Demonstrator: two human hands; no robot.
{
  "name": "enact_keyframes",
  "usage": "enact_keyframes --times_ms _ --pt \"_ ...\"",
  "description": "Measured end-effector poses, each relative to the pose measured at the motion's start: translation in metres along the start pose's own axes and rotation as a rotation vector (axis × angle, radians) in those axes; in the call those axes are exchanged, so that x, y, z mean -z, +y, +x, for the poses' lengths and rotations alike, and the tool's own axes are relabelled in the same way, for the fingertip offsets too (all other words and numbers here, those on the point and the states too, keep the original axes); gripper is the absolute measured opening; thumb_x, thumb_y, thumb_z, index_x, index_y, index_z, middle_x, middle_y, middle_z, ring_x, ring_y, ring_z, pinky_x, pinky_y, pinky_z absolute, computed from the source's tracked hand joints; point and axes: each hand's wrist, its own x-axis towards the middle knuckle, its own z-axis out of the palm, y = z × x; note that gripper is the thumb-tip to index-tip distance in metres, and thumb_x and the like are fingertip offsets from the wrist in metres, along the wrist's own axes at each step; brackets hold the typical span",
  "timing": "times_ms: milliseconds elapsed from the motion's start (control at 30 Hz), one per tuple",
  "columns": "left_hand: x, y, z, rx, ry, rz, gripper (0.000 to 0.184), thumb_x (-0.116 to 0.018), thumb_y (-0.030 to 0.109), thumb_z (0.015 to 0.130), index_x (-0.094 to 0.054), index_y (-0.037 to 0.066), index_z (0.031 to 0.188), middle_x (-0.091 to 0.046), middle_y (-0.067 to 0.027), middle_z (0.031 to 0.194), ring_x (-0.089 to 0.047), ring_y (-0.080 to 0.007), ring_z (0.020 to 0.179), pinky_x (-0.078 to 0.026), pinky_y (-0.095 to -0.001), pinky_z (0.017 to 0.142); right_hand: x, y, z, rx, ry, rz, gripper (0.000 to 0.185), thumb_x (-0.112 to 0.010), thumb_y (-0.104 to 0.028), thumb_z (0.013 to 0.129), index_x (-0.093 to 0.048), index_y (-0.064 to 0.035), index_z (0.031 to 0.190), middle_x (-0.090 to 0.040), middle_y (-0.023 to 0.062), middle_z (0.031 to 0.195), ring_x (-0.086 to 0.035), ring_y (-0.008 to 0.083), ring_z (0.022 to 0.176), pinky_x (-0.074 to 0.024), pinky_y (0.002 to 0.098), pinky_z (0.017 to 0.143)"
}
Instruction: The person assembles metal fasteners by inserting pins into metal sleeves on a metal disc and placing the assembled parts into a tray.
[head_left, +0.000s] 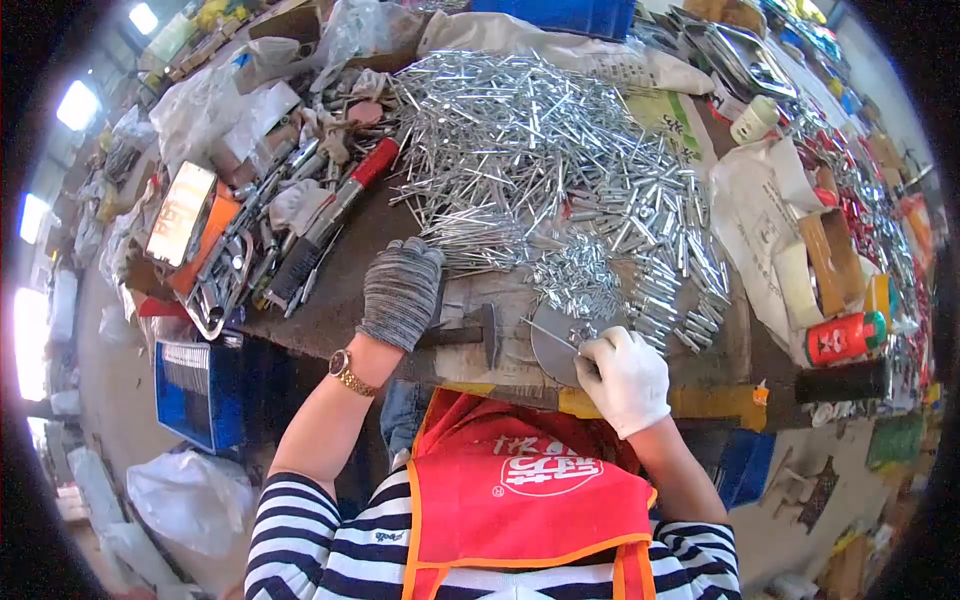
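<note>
My left hand [403, 290], in a grey striped glove, rests at the left end of a bundle of thin metal rods [470, 240]. Its fingers are curled, and what lies under them is hidden. In a white glove, my right hand [626, 378] pinches a thin metal rod [552, 335] that points up and to the left, over a dark round plate [556, 358]. Just beyond the plate lies a pile of small shiny metal parts [578, 275]. A hammer-like metal tool [489, 335] sits on the bench between my hands.
A large heap of metal rods [500, 130] covers the back of the bench. Short metal sleeves [655, 290] lie to the right. At left are hand tools and a red-and-black handled tool [335, 225]. A red can [845, 338] lies at right, and a blue crate [195, 395] stands below left.
</note>
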Motion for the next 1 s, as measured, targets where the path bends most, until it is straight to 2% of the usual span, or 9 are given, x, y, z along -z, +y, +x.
enact_keyframes --times_ms 133,200,333,367,433,467,600,800,1000 --pt "-0.010 -0.010 0.006 -0.103 0.043 -0.025 0.015 -0.061 0.017 0.085 -0.068 0.012 0.098 -0.064 -0.0102 0.096 -0.063 -0.0337 0.091 -0.053 -0.0444 0.081 -0.006 -0.004 0.000 -0.053 0.002 -0.013 0.014 -0.077 -0.020 0.075 -0.067 -0.0139 0.083 -0.059 0.0060 0.083 -0.064 0.0267 0.074 -0.0544 0.0395 0.063" --pt "-0.033 -0.029 0.010 -0.360 0.137 0.132 0.023 -0.053 0.017 0.088 -0.063 0.004 0.105 -0.066 -0.0129 0.099 -0.064 -0.0300 0.085 -0.055 -0.0431 0.070 -0.007 0.001 -0.007 -0.067 0.037 0.022 0.017 -0.077 -0.019 0.074 -0.066 -0.0143 0.086 -0.060 0.0060 0.083 -0.065 0.0273 0.071 -0.0536 0.0399 0.061" --pt "-0.059 -0.051 -0.012 -0.343 0.187 0.247 0.024 -0.057 0.017 0.097 -0.061 0.003 0.115 -0.066 -0.0198 0.109 -0.063 -0.0410 0.100 -0.051 -0.0410 0.094 0.019 0.019 -0.046 -0.229 0.125 0.124 0.019 -0.077 -0.020 0.076 -0.067 -0.0141 0.091 -0.064 0.0080 0.090 -0.067 0.0289 0.078 -0.0557 0.0395 0.065" --pt "-0.048 -0.050 -0.013 -0.202 0.136 -0.043 0.023 -0.059 0.015 0.096 -0.061 0.003 0.116 -0.065 -0.0200 0.108 -0.062 -0.0415 0.100 -0.051 -0.0408 0.095 0.033 0.024 -0.057 -0.277 0.167 0.142 0.019 -0.077 -0.020 0.076 -0.067 -0.0140 0.092 -0.066 0.0084 0.091 -0.068 0.0295 0.080 -0.0561 0.0392 0.067" --pt "-0.034 -0.042 -0.019 -0.070 0.047 -0.332 0.023 -0.060 0.013 0.096 -0.061 0.003 0.116 -0.065 -0.0203 0.107 -0.062 -0.0420 0.099 -0.050 -0.0406 0.095 0.065 0.045 -0.096 -0.422 0.344 0.058 0.019 -0.076 -0.019 0.078 -0.069 -0.0131 0.095 -0.068 0.0089 0.090 -0.069 0.0286 0.083 -0.0565 0.0370 0.072" --pt "-0.029 -0.036 -0.026 -0.034 0.121 -0.371 0.020 -0.060 0.013 0.098 -0.062 0.003 0.115 -0.066 -0.0152 0.105 -0.063 -0.0346 0.098 -0.050 -0.0399 0.093 0.088 0.054 -0.119 -0.498 0.391 -0.022 0.016 -0.076 -0.015 0.078 -0.070 -0.0117 0.093 -0.070 0.0090 0.092 -0.069 0.0287 0.084 -0.0568 0.0365 0.074" --pt "-0.053 -0.021 -0.047 0.090 0.253 -0.579 0.017 -0.060 0.012 0.102 -0.062 0.003 0.116 -0.067 -0.0104 0.105 -0.063 -0.0229 0.096 -0.051 -0.0359 0.091 0.110 0.112 -0.265 -1.148 0.511 -0.234 0.019 -0.075 -0.019 0.084 -0.071 -0.0065 0.098 -0.072 0.0122 0.097 -0.070 0.0304 0.089 -0.0551 0.0382 0.082" --pt "-0.056 -0.003 -0.050 0.073 0.248 -0.568 0.017 -0.059 0.010 0.103 -0.060 0.003 0.118 -0.065 -0.0074 0.106 -0.061 -0.0155 0.095 -0.054 -0.0300 0.084 0.023 0.172 -0.446 -1.528 0.217 -0.222 0.029 -0.074 -0.033 0.083 -0.073 -0.0075 0.096 -0.075 0.0163 0.097 -0.072 0.0330 0.091 -0.0555 0.0407 0.084" --pt "-0.056 -0.003 -0.053 0.145 0.182 -0.665 0.017 -0.058 0.012 0.104 -0.060 0.003 0.118 -0.065 -0.0065 0.106 -0.061 -0.0137 0.094 -0.054 -0.0290 0.082 -0.054 0.180 -0.480 -1.631 -0.036 -0.026 0.035 -0.072 -0.034 0.084 -0.073 -0.0065 0.105 -0.075 0.0186 0.102 -0.071 0.0372 0.098 -0.0549 0.0441 0.087"
